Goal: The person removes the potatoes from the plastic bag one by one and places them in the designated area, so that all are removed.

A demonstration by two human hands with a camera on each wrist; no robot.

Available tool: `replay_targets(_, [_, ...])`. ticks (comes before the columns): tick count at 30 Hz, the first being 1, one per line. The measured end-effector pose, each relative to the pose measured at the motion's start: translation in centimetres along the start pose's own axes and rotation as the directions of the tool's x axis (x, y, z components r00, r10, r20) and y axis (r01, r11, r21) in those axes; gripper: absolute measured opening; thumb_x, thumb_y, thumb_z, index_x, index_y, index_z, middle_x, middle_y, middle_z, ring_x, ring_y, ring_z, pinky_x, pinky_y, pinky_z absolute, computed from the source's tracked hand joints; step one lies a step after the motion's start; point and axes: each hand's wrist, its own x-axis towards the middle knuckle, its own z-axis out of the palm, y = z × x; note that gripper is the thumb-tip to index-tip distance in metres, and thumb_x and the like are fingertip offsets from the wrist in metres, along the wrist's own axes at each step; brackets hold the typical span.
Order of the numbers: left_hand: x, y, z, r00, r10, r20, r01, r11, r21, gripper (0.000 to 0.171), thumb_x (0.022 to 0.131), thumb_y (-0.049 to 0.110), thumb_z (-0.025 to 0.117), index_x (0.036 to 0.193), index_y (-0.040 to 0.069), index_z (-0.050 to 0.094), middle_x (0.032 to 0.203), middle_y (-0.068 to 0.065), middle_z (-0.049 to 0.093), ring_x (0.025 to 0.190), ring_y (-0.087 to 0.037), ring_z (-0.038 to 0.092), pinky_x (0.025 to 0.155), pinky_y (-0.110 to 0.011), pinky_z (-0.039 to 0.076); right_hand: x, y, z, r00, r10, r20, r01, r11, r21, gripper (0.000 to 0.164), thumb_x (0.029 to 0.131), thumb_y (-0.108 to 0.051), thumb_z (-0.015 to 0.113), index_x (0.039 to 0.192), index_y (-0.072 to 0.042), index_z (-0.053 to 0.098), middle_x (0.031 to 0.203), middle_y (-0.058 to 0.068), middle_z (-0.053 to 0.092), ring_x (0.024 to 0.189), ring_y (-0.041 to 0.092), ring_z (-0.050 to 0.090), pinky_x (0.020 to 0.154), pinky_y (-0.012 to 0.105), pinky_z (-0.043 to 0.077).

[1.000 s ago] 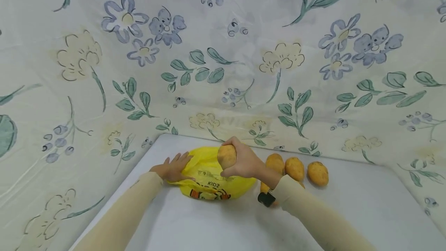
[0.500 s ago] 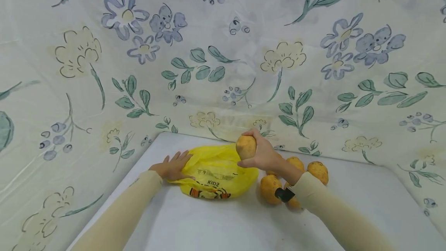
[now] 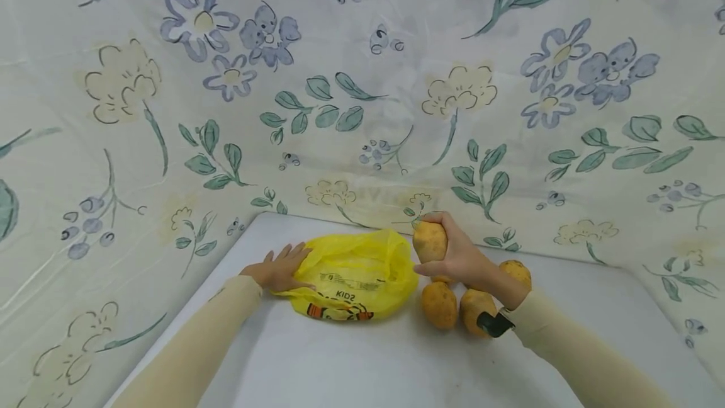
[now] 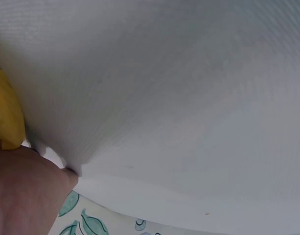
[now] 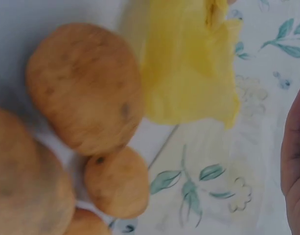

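In the head view my right hand point(image 3: 463, 258) grips a potato point(image 3: 429, 243), lifted above the table at the right side of a yellow plastic bag point(image 3: 345, 298). The bag lies on the table with its mouth partly spread. My left hand point(image 3: 279, 271) rests on the bag's left edge, fingers straight and spread. The left wrist view catches part of that hand point(image 4: 27, 191) beside a bit of yellow plastic point(image 4: 7, 110). At the right edge of the right wrist view only part of the right hand point(image 5: 295, 164) shows; the held potato is not discernible there.
Several potatoes sit right of the bag, among them a near one point(image 3: 438, 306), one partly behind the right wrist point(image 3: 474, 307) and one farther back point(image 3: 517, 272). The white table point(image 3: 351, 364) meets a floral sheet point(image 3: 396, 112) behind and at the left.
My right hand has moved to the right with the potato, from over the bag to beside its right edge. The left hand stays at the bag's left edge.
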Motion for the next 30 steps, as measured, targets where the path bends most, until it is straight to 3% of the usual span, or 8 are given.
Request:
replay_targets(5, [0.3, 0.4, 0.2, 1.0, -0.008, 0.003, 0.008, 1.0, 0.015, 0.103, 0.084, 0.072, 0.056, 0.159, 0.013, 0.018, 0.167, -0.016, 0.008, 0.152, -0.043, 0.008, 0.119, -0.067, 0.006, -1.4, 1.9, -1.6, 0.999, 0.029, -0.029, -0.031, 0.996, -0.081, 0.085, 0.074, -0.021, 0.086, 0.139, -0.013, 0.032, 0.127, 0.018, 0.05, 0.09, 0.026, 0.058, 0.075, 0.034, 0.052])
replay_targets(11, [0.6, 0.4, 0.3, 1.0, -0.017, -0.003, 0.018, 1.0, 0.014, 0.104, 0.084, 0.074, 0.055, 0.159, 0.013, 0.018, 0.167, -0.016, 0.007, 0.152, -0.043, 0.007, 0.118, -0.067, 0.005, -3.4, 3.3, -3.9, 0.992, 0.118, -0.042, -0.12, 0.991, -0.058, 0.088, 0.074, -0.026, 0.087, 0.14, -0.015, 0.029, 0.123, 0.02, 0.049, 0.093, 0.028, 0.058, 0.074, 0.035, 0.053])
replay_targets(18, [0.2, 0.2, 0.0, 0.999, -0.037, 0.0, 0.037, 0.999, -0.004, 0.103, 0.084, 0.071, 0.057, 0.159, 0.011, 0.018, 0.166, -0.017, 0.006, 0.151, -0.045, 0.006, 0.118, -0.068, 0.002, -5.4, 5.7, -6.6, 0.99, 0.1, -0.097, -0.109, 0.99, -0.084, 0.088, 0.075, -0.018, 0.085, 0.141, -0.006, 0.029, 0.119, 0.024, 0.048, 0.087, 0.027, 0.058, 0.069, 0.035, 0.054])
replay_targets(30, [0.0, 0.5, 0.0, 0.999, -0.046, 0.007, 0.046, 0.999, -0.012, 0.105, 0.083, 0.072, 0.057, 0.159, 0.011, 0.018, 0.166, -0.017, 0.007, 0.151, -0.045, 0.005, 0.118, -0.068, 0.002, -9.3, 8.6, -8.9, 0.973, 0.143, -0.18, -0.168, 0.977, -0.132, 0.084, 0.076, -0.015, 0.083, 0.14, -0.001, 0.03, 0.123, 0.023, 0.048, 0.092, 0.027, 0.054, 0.069, 0.034, 0.052])
